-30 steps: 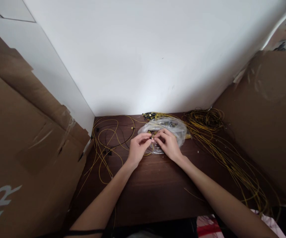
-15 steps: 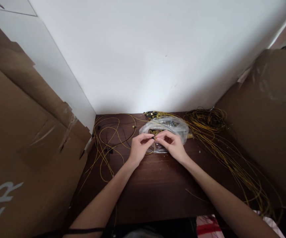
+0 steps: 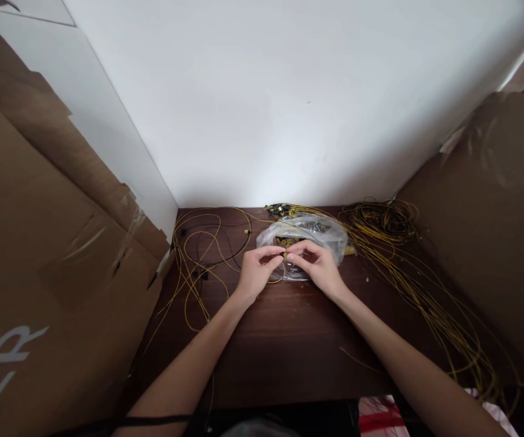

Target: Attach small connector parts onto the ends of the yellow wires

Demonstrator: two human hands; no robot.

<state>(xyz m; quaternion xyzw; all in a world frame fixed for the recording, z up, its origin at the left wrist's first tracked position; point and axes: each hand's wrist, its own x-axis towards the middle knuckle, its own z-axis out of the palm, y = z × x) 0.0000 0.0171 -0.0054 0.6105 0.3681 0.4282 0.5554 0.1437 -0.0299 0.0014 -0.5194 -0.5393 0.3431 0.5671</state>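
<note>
My left hand (image 3: pixel 258 270) pinches a small dark piece with its thumb and forefinger, in front of a clear plastic bag (image 3: pixel 339 233). Facing it, my right hand (image 3: pixel 319 267) has its thumb and forefinger closed on a small yellow piece (image 3: pixel 285 256). The fingertips of both hands nearly meet, and the two pieces are close together; whether they are joined is too small to tell. Small yellow parts (image 3: pixel 284 241) lie in the bag behind my fingers. A thin yellow wire (image 3: pixel 276 281) curves down below my left fingertips.
Loose yellow and black wires (image 3: pixel 207 240) lie left on the brown table (image 3: pixel 289 346). A coil (image 3: pixel 375 218) and long yellow wires (image 3: pixel 419 303) spread right. Cardboard stands at left (image 3: pixel 62 255) and right (image 3: pixel 484 230), with a white wall (image 3: pixel 280 109) behind.
The view has shifted slightly. My hands stay close together, and a little more of the yellow piece shows between the fingertips.
</note>
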